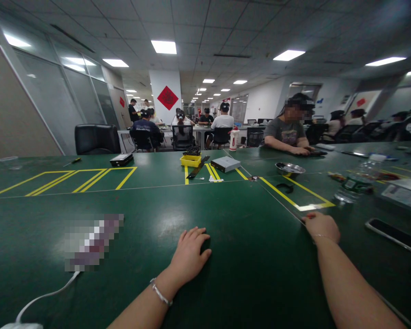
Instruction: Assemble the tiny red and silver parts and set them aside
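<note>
My left hand [192, 251] lies palm down on the green tabletop [246, 274], fingers stretched out and slightly spread, with nothing in it. To the right, my right hand [322, 227] rests on the table by a seam, its fingers curled together. A small dark bit shows at its fingertips, but I cannot make out what it is. Just beyond that hand runs a yellow tape outline [315, 208]. A black curved piece [285, 188] and a metal bowl [290, 169] with small things in it sit farther back.
A clear water bottle [358, 180] and a phone [397, 235] are at right. A blurred-out device [96, 242] with a white cable [48, 294] lies left. Farther off are a grey box-shaped drive [226, 164], a yellow tray [191, 161] and a black device [121, 159]. A co-worker [287, 130] sits across.
</note>
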A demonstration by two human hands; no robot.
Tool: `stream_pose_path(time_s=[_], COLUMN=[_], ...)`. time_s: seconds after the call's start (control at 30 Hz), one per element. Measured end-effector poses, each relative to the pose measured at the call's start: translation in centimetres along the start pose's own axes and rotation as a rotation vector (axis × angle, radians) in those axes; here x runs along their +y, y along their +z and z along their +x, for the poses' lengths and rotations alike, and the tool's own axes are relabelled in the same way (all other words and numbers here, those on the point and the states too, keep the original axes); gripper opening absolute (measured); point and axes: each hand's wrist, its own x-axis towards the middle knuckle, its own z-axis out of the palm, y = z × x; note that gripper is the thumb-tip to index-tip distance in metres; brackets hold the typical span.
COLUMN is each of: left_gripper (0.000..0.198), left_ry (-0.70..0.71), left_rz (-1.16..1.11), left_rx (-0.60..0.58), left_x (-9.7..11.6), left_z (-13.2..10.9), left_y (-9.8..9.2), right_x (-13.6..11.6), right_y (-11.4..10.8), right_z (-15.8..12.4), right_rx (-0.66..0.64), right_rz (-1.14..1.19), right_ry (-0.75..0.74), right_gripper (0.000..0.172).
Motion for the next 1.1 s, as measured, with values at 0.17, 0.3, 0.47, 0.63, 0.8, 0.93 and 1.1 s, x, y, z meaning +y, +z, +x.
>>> stream_pose_path(time_s=[0.17,0.3,0.47,0.63,0.8,0.93,1.1], left_gripper=[0.034,0.035,0.041,0.051,0.052,0.050,0.046], left_ry=[-0.002,0.001,-0.014,-0.034,-0.060,-0.022,-0.045], left_rz=[0.004,0.005,-0.009,0.000,0.068,0.070,0.067], left_rx=[0.000,0.008,0.029,0.064,0.076,-0.033,-0.048], left_x=[0.1,-0.1,-0.1,-0.1,-0.4,-0.3,0.0], left_z=[0.0,0.0,0.0,0.1,0.2,0.3,0.2], left_y=[-0.1,0.1,0.3,0.4,0.7,0.6,0.1], right_x=[-0.6,-3.3,-10.3,-16.8,-18.3,-18.1,-16.4], right_y=[-1.2,-2.2,-1.7,-0.1,0.3,0.3,-0.1], right_z=[-0.9,-2.2,-5.9,-14.1,-20.3,-19.8,-13.6], right_rx=[-0.074,0.102,0.044,-0.402,-0.680,-0.720,-0.294], right_rz=[-0.076,-0.097,0.051,0.231,0.221,0.179,0.067], right_ry=[0.229,0.075,-0.478,-0.905,-1.120,-1.215,-0.959], right_gripper=[0.039,0.043,0.035,0.049,0.054,0.051,0.043])
